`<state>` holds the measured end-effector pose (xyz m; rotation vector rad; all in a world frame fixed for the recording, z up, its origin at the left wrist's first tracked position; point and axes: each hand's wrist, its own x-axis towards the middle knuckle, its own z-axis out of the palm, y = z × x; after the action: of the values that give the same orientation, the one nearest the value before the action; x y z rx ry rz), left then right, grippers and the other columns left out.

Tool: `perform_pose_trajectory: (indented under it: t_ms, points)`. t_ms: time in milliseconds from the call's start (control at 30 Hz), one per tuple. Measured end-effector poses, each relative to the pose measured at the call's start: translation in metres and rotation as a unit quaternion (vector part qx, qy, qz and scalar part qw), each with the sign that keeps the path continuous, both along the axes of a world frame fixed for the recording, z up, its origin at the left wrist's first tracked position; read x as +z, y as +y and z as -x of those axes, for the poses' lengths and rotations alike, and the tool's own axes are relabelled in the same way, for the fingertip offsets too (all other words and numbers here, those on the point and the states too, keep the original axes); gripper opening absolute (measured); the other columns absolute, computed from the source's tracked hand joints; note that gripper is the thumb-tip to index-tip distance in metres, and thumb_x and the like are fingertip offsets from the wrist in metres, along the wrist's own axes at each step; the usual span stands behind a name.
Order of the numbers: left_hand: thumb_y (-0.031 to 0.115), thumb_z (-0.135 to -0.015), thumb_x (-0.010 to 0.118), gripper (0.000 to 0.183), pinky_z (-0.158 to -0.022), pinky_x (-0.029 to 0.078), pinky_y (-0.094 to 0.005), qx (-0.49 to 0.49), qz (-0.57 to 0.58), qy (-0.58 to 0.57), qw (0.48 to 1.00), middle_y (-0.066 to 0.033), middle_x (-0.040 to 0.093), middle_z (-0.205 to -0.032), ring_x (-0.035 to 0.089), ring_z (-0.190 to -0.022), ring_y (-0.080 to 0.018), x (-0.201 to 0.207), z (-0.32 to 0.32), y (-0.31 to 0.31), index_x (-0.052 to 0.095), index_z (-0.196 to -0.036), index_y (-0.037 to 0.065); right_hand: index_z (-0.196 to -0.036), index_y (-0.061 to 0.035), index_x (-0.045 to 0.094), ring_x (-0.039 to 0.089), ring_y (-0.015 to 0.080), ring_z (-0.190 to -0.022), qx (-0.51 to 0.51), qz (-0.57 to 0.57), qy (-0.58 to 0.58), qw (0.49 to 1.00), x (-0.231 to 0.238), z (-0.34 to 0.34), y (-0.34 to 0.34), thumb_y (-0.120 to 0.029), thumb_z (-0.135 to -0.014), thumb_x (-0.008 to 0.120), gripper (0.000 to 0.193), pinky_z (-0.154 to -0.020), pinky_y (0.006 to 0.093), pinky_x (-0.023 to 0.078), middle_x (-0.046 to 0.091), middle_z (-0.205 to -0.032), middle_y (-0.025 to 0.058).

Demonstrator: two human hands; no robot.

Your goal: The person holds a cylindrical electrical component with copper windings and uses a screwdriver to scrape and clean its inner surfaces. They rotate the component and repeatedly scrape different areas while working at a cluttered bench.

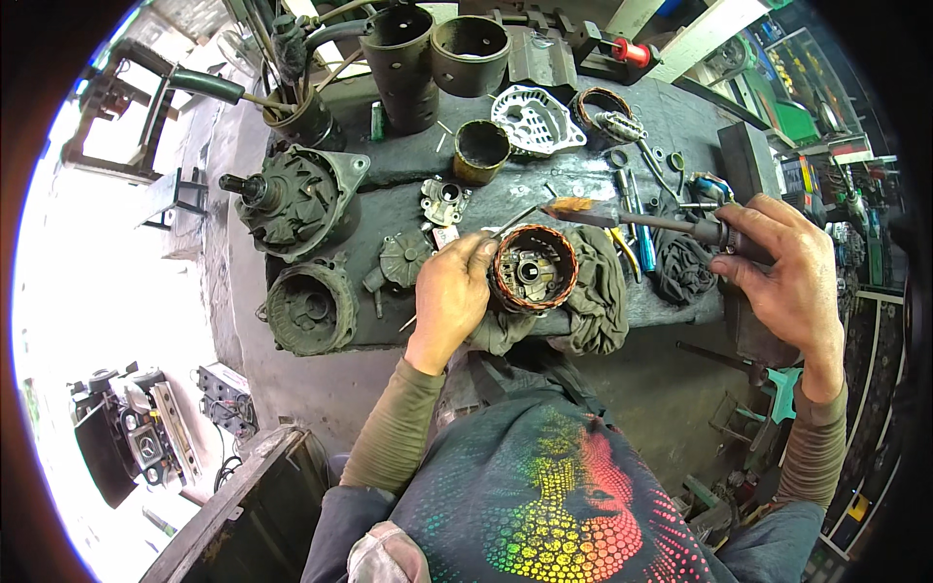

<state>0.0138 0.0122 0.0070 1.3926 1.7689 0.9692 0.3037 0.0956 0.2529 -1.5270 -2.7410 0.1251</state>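
My right hand (pixel 782 262) grips the handle of a large soldering iron (pixel 671 224). Its shaft points left across the bench and ends in a copper-coloured, wedge-like head. Between the thumb and fingers of my left hand (pixel 452 301) is a thin grey rod (pixel 513 222), its end close to the iron's head. Just below both lies an alternator stator ring (pixel 535 269) with copper windings around its rim and metal parts inside. My left hand is against the ring's left side; whether it also grips the ring I cannot tell. Dark rags (pixel 600 291) lie under and beside the ring.
On the left of the bench stand a finned alternator half (pixel 301 199) and a round housing (pixel 311 306). Metal cylinders (pixel 398 78) and a cup (pixel 481 153) are farther back. Pliers (pixel 624 251), screwdrivers (pixel 644 248) and a silvery slotted cover (pixel 536 120) lie around.
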Motion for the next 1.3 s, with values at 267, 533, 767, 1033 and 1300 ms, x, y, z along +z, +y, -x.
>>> perform_pose_trajectory:
  t_ms: [267,533,767,1033,1300]
  points:
    - [0.027,-0.111,0.066,0.033,-0.084,0.057,-0.0376,0.009,0.001,-0.046,0.999,-0.0208,0.079,-0.101,0.074,-0.088,-0.0256,-0.003,0.001,0.003,0.075,-0.126,0.0,-0.118,-0.004,0.079,0.071,0.0368,-0.094,0.007,-0.017,-0.027,0.999,-0.001,0.002,0.0,-0.018,-0.073,0.093,0.05,-0.082,0.0454,0.056,0.07,-0.098,0.0125]
    - [0.039,-0.108,0.074,0.044,-0.087,0.056,-0.0347,0.099,0.016,-0.098,0.99,-0.0128,0.079,-0.098,0.072,-0.091,-0.0182,-0.023,0.007,0.001,0.074,-0.127,0.0,-0.114,-0.0056,0.08,0.07,0.0349,-0.091,0.036,-0.01,-0.064,0.997,0.0,0.009,0.001,-0.017,-0.072,0.092,0.046,-0.08,0.0461,0.055,0.068,-0.094,0.01]
    - [0.035,-0.099,0.086,0.049,-0.094,0.056,-0.0315,0.031,0.097,-0.309,0.946,-0.0061,0.08,-0.109,0.071,-0.101,-0.0128,-0.039,0.007,0.007,0.075,-0.128,-0.003,-0.104,-0.0096,0.078,0.068,0.0253,-0.093,0.142,0.018,-0.128,0.981,-0.016,0.03,-0.001,-0.022,-0.073,0.089,0.035,-0.081,0.0418,0.054,0.065,-0.094,0.0035]
    - [0.025,-0.095,0.09,0.048,-0.097,0.055,-0.0301,0.019,0.197,-0.424,0.884,-0.0047,0.079,-0.118,0.071,-0.106,-0.013,-0.038,0.014,0.015,0.073,-0.133,0.001,-0.092,-0.0091,0.076,0.068,0.0175,-0.094,0.227,-0.014,-0.166,0.96,-0.047,0.051,-0.009,-0.018,-0.078,0.073,0.017,-0.08,0.0363,0.051,0.067,-0.094,0.0012]
    - [0.024,-0.094,0.09,0.051,-0.101,0.053,-0.0308,-0.012,0.198,-0.44,0.876,-0.0067,0.078,-0.123,0.071,-0.112,-0.014,-0.036,0.016,0.019,0.073,-0.135,0.0,-0.086,-0.0087,0.076,0.067,0.0182,-0.092,0.243,-0.019,-0.186,0.952,-0.059,0.06,-0.011,-0.02,-0.079,0.072,0.014,-0.078,0.0362,0.05,0.065,-0.09,0.0023]
